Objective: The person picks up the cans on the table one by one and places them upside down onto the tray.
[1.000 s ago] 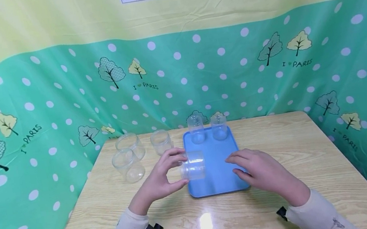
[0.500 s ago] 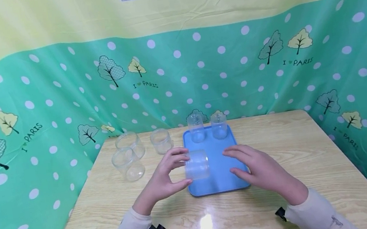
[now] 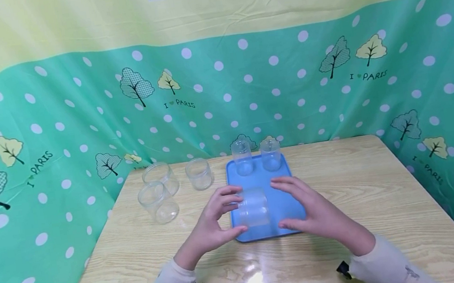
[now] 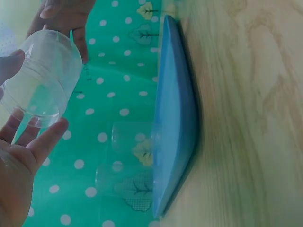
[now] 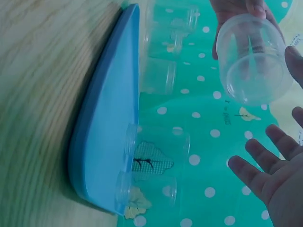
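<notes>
A clear plastic jar (image 3: 254, 207) lies on its side in the air above the blue tray (image 3: 260, 233), its base towards the right. My left hand (image 3: 213, 222) grips the jar's left end, thumb below and fingers above; in the left wrist view the fingers and thumb of that left hand (image 4: 19, 165) curve round the threaded mouth end of the jar (image 4: 47, 78). Facing the base is my right hand (image 3: 313, 206), fingers spread; the right wrist view shows a gap between this hand (image 5: 272, 177) and the jar (image 5: 251, 59).
Two clear jars, one left (image 3: 243, 161) and one right (image 3: 271, 157), stand at the tray's back edge. On the wooden table (image 3: 341, 160) to the left are more clear jars: a small one (image 3: 199, 174), a wide one (image 3: 162, 176) and a nearer one (image 3: 157, 203). A patterned curtain (image 3: 220, 90) surrounds the table.
The left hand has carried the jar rightwards over the tray. My right hand has come slightly left towards the jar's base, its fingers spreading wider. The standing jars have stayed put.
</notes>
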`<action>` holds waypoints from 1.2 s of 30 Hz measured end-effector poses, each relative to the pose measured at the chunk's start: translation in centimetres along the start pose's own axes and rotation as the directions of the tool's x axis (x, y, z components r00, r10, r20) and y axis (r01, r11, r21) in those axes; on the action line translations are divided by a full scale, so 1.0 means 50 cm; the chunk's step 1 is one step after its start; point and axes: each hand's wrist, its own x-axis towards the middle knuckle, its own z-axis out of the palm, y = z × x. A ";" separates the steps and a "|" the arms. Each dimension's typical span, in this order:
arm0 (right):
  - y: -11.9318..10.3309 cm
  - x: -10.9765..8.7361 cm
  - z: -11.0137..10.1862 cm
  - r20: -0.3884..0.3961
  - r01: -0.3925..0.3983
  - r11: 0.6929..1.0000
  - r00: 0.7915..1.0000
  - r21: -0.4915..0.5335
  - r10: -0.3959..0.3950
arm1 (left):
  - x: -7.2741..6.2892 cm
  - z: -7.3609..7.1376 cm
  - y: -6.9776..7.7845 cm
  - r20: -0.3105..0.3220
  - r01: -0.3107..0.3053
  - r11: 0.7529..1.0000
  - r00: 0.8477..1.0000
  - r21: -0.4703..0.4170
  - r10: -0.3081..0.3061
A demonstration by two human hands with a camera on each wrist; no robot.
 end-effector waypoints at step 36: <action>-0.024 0.001 0.042 -0.070 0.111 0.923 0.993 0.369 -0.092 | -0.021 0.034 -0.040 -0.030 -0.100 0.994 0.995 -0.048 0.098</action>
